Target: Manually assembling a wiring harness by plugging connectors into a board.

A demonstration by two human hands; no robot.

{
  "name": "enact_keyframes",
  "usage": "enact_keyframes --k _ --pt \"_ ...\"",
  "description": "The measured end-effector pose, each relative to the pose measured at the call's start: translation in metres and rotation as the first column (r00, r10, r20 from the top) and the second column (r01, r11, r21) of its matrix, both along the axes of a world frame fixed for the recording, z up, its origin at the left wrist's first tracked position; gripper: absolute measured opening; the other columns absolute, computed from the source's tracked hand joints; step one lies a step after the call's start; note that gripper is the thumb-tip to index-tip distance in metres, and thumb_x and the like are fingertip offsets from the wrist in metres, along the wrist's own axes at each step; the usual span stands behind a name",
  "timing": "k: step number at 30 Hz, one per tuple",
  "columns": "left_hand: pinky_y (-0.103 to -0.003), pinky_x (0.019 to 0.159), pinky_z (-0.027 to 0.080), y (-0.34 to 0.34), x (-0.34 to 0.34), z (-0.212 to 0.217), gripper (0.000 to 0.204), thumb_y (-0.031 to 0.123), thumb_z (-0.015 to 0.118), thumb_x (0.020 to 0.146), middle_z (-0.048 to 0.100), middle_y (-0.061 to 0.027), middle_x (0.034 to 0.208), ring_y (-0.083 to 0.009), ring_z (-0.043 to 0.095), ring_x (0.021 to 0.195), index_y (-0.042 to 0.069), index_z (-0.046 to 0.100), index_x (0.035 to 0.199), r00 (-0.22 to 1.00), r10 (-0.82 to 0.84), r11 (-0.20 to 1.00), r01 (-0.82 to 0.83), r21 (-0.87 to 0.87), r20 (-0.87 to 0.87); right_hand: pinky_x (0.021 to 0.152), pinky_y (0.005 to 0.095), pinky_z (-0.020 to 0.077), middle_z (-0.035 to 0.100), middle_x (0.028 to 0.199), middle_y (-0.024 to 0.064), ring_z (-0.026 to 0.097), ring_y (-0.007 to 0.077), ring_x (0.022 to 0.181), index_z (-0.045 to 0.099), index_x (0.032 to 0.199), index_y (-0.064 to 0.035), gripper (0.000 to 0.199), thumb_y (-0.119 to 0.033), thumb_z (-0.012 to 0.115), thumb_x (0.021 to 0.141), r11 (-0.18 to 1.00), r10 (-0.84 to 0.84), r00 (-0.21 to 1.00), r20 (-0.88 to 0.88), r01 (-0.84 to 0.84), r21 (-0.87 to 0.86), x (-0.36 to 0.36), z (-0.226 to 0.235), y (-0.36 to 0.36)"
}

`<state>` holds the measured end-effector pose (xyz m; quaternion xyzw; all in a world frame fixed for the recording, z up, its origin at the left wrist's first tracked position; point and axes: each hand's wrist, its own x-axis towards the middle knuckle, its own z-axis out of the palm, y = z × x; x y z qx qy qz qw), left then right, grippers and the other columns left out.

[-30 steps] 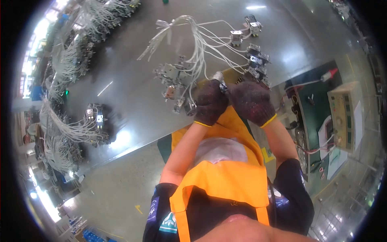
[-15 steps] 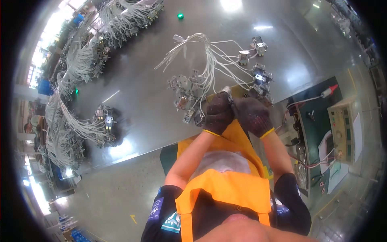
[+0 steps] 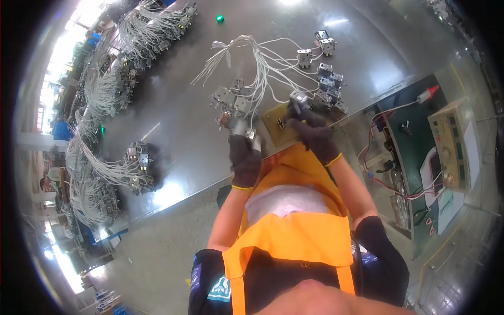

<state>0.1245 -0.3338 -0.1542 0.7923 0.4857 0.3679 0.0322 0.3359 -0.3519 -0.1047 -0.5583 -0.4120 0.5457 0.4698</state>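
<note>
Both my hands wear dark gloves with yellow cuffs. My right hand [image 3: 316, 137] grips a small silver metal unit [image 3: 300, 101] with a white wire, beside a yellowish-brown plate [image 3: 274, 125] at the table's near edge. At the near end of the left cluster of wired metal units [image 3: 226, 98], my left hand [image 3: 245, 160] has its fingers around or beside one unit [image 3: 251, 134]. Motion blurs those fingers, so their grip is unclear. White wires [image 3: 261, 67], tied in a bundle, link this cluster to a right-hand stack of similar units [image 3: 329, 84].
More wired units [image 3: 137, 163] and heaps of white wire [image 3: 102, 86] line the table's left side. To the right, a beige instrument box [image 3: 448, 149] stands on a green surface, with a red-tipped lead [image 3: 426, 95] nearby. A green light [image 3: 220, 19] shows at the far side.
My hands, together at the plate before, are now apart. The left one has moved left and nearer to the left cluster. The right one keeps a metal unit, and the plate is uncovered.
</note>
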Motion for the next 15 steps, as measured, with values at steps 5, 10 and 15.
enact_keyframes --k 5,10,15 --pt "-0.046 0.094 0.047 0.006 0.028 0.023 0.049 0.006 0.071 0.077 0.060 -0.0202 0.115 -0.0382 0.059 0.108 0.005 0.058 0.124 0.947 -0.317 0.943 0.321 -0.087 0.055 0.091 0.0279 0.0475 0.069 0.104 0.0044 0.060 0.0113 0.097 0.065 0.123 -0.0048 0.036 -0.018 0.067 0.089 0.970 0.077 0.975 0.208 -0.121 0.209 0.036 -0.037 0.017" --pt "-0.047 0.099 0.045 0.023 0.019 0.015 0.054 0.004 0.076 0.072 0.058 -0.0180 0.124 -0.0386 0.055 0.116 0.007 0.058 0.123 0.853 -0.521 0.853 0.520 -0.036 -0.028 0.088 0.0264 0.0512 0.070 0.110 0.0056 0.064 0.0111 0.098 0.068 0.118 -0.0051 0.033 -0.016 0.069 0.088 0.985 0.130 0.948 0.291 -0.157 0.071 0.082 -0.006 0.052" --pt "-0.040 0.097 0.046 0.035 0.028 -0.001 0.056 0.009 0.070 0.084 0.057 -0.0152 0.123 -0.0296 0.056 0.114 0.003 0.046 0.135 0.836 -0.354 0.867 0.461 -0.187 0.419 0.081 0.0266 0.0507 0.071 0.101 0.0016 0.062 0.0079 0.089 0.068 0.119 -0.0069 0.037 -0.027 0.069 0.088 0.993 0.078 0.948 0.309 -0.102 0.061 0.082 -0.014 0.070"
